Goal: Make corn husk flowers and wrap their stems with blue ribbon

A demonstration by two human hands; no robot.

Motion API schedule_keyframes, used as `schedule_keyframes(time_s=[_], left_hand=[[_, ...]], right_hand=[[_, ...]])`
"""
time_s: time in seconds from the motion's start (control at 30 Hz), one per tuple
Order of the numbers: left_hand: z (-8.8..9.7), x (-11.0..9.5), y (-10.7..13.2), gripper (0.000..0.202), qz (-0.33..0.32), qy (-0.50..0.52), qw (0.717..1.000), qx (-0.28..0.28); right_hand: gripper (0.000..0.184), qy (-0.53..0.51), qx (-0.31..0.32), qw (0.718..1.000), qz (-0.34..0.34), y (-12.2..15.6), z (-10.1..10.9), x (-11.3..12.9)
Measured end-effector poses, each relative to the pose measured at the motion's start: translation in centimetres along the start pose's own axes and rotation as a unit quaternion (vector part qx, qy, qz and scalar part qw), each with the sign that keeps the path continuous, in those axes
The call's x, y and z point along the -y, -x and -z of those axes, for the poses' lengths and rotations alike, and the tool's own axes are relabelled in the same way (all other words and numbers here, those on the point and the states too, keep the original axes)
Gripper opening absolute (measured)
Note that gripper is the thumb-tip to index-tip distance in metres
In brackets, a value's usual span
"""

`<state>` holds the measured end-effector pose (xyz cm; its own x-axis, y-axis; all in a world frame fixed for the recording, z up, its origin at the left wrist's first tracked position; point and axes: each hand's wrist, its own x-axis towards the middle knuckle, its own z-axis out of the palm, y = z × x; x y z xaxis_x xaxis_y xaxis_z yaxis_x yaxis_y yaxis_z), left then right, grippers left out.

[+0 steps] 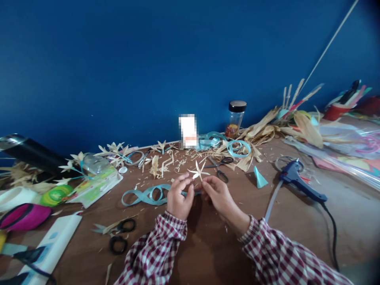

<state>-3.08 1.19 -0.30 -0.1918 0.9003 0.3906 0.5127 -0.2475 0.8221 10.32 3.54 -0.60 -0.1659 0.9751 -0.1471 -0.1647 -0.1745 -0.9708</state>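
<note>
A pale star-shaped flower with narrow petals (199, 171), apparently made of dried corn husk, is held up over the table. Pinched at its base are the fingertips of my right hand (220, 196). My left hand (180, 196) is beside it, fingers curled in and thumb raised, close to the left petals; what it grips is hidden. Light-blue ribbon (145, 196) lies in loops left of that hand, and a bit of blue shows between both hands. Just behind the flower rest dark-handled scissors (222, 168).
Another pair of scissors (120, 233) lies at front left. A blue glue gun (299, 180) with a cord and a folded blue paper piece (259, 178) are at right. Farther back are husks (258, 130), a lidded jar (236, 118) and finished flowers (117, 152). Husk scraps litter the tabletop.
</note>
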Motion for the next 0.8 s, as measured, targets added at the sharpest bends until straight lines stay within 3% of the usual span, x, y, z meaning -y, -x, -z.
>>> schedule_keyframes(time_s=[0.13, 0.3, 0.53, 0.67, 0.8], left_hand=[[-0.5, -0.5, 0.3, 0.018, 0.086, 0.079, 0.993, 0.011], [-1.0, 0.0, 0.4, 0.028, 0.239, 0.198, 0.95, 0.044], [-1.2, 0.2, -0.1, 0.032, 0.329, 0.326, 0.886, 0.014], [-1.0, 0.0, -0.3, 0.034, 0.343, 0.347, 0.873, 0.012], [-1.0, -0.2, -0.5, 0.036, 0.363, 0.346, 0.865, 0.006]], right_hand=[[0.025, 0.017, 0.018, 1.0, 0.009, 0.1, -0.2, 0.1], [0.023, 0.034, 0.028, 0.999, 0.02, 0.3, -0.3, 0.3], [0.023, 0.055, 0.046, 0.997, 0.031, 0.4, -0.4, 0.1], [0.018, 0.079, 0.053, 0.994, 0.044, 0.7, -0.4, 0.5], [0.014, 0.196, 0.067, 0.97, 0.125, 2.6, 1.0, 2.9]])
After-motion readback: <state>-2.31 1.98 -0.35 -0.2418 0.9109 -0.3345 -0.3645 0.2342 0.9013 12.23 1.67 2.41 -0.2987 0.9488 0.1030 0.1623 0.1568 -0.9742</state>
